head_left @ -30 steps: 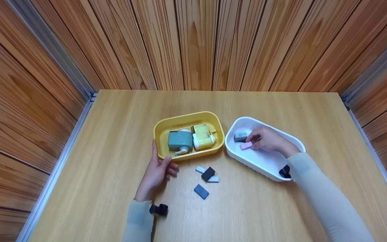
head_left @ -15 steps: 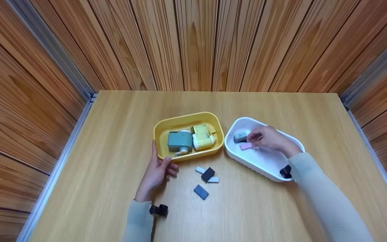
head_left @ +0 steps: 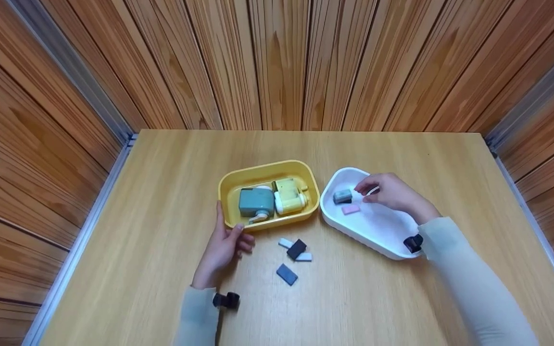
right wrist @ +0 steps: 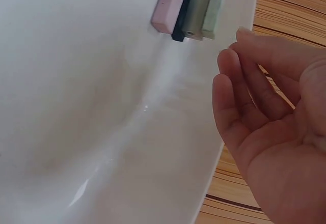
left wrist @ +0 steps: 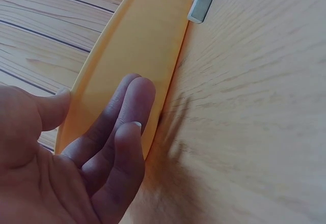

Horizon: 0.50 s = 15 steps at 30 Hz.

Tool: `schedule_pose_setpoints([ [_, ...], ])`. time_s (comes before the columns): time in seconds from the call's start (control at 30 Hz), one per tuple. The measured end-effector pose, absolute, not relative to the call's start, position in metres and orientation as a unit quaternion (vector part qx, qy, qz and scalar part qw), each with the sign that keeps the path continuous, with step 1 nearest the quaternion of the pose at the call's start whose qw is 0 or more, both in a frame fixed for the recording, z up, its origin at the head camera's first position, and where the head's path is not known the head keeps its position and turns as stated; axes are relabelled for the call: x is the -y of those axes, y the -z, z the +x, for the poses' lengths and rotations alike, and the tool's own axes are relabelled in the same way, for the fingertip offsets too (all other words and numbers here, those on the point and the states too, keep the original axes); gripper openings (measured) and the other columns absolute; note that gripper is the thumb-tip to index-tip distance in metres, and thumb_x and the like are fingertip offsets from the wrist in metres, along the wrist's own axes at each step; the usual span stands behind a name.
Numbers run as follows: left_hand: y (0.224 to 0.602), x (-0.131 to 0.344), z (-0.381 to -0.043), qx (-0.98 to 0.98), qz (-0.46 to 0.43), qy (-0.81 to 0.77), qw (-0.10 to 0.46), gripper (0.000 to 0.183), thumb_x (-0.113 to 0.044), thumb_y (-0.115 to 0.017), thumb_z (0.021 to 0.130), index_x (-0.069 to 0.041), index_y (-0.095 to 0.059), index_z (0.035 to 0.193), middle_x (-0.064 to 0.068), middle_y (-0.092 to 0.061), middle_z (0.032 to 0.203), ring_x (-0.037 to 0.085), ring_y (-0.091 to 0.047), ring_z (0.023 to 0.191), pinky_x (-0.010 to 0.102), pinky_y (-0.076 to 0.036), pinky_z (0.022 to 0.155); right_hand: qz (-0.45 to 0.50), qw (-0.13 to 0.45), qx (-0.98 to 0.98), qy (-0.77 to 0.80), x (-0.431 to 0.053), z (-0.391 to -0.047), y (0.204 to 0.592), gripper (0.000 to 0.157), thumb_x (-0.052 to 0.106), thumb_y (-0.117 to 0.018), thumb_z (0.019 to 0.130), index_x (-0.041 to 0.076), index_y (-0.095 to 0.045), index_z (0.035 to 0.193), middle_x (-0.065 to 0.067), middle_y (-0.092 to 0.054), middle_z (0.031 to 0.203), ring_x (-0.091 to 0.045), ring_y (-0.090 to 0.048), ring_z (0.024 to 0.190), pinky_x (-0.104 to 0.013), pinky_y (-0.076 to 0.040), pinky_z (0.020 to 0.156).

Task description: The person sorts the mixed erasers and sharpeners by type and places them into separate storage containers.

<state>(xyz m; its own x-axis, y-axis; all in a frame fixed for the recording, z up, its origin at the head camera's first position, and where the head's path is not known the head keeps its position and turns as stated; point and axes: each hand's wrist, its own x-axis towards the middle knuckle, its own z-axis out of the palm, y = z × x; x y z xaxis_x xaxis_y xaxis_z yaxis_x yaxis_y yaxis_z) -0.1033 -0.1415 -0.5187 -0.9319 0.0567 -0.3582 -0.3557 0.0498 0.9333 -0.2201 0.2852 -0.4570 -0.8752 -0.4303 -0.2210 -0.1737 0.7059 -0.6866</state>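
Observation:
My left hand (head_left: 221,247) rests at the near left corner of a yellow bin (head_left: 258,166). Its thumb touches the rim, and the other fingers lie loosely bent beside the wall in the left wrist view. Over the white bin (head_left: 387,235) hangs my right hand (head_left: 395,192), its fingers relaxed with nothing between them. Just left of those fingertips, a pink rectangular block (head_left: 351,209) lies flat on the bin floor. Beside it stands a small group of thin blocks (head_left: 342,196), dark, grey-green and pale green in the right wrist view.
Inside the yellow bin sit a boxy teal device (head_left: 256,201) with a small crank and a yellow one (head_left: 290,196). In front on the table are a black block (head_left: 297,250) across two pale strips (head_left: 304,257), and a dark blue-grey block (head_left: 287,274).
My right hand has let go of the pink block and drawn back up and to the right. The block stays in the white bin. My left hand holds its place.

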Motion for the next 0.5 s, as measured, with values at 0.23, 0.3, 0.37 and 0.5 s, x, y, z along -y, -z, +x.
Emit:
schedule_pose_setpoints([
  [0.23, 0.519, 0.140, -0.104, -0.708, -0.105, -0.682, 0.149, 0.079, -0.027, -0.044, 0.108, -0.053, 0.016, 0.152, 0.016, -0.071, 0.095, 0.035, -0.070, 0.082, 0.036, -0.054, 0.066, -0.170, 0.185, -0.902, 0.351, -0.283, -0.215, 0.443, 0.032, 0.008, -0.071, 0.092, 0.007, -0.069, 0.124, -0.012, -0.068, 0.116, -0.029, -0.061, 0.109, -0.051, -0.049, 0.095],
  [0.3, 0.519, 0.140, -0.104, -0.709, -0.102, -0.682, 0.146, 0.079, -0.026, -0.044, 0.108, -0.052, 0.016, 0.152, 0.016, -0.071, 0.095, 0.035, -0.070, 0.081, 0.036, -0.055, 0.066, -0.171, 0.186, -0.900, 0.356, -0.282, -0.212, 0.439, 0.032, 0.009, -0.071, 0.092, 0.007, -0.069, 0.124, -0.013, -0.068, 0.117, -0.028, -0.061, 0.109, -0.050, -0.048, 0.096],
  [0.37, 0.519, 0.141, -0.103, -0.711, -0.097, -0.681, 0.144, 0.080, -0.026, -0.045, 0.108, -0.051, 0.016, 0.153, 0.017, -0.071, 0.095, 0.036, -0.070, 0.081, 0.037, -0.055, 0.066, -0.180, 0.180, -0.896, 0.364, -0.280, -0.209, 0.435, 0.032, 0.009, -0.072, 0.092, 0.005, -0.069, 0.123, -0.014, -0.068, 0.116, -0.027, -0.061, 0.107, -0.050, -0.048, 0.096],
  [0.5, 0.518, 0.142, -0.103, -0.714, -0.091, -0.679, 0.145, 0.080, -0.026, -0.045, 0.108, -0.050, 0.016, 0.153, 0.018, -0.071, 0.096, 0.036, -0.070, 0.082, 0.037, -0.055, 0.065, -0.200, 0.163, -0.891, 0.373, -0.276, -0.201, 0.428, 0.030, 0.009, -0.072, 0.091, 0.004, -0.070, 0.121, -0.014, -0.069, 0.113, -0.025, -0.062, 0.103, -0.047, -0.049, 0.095],
])
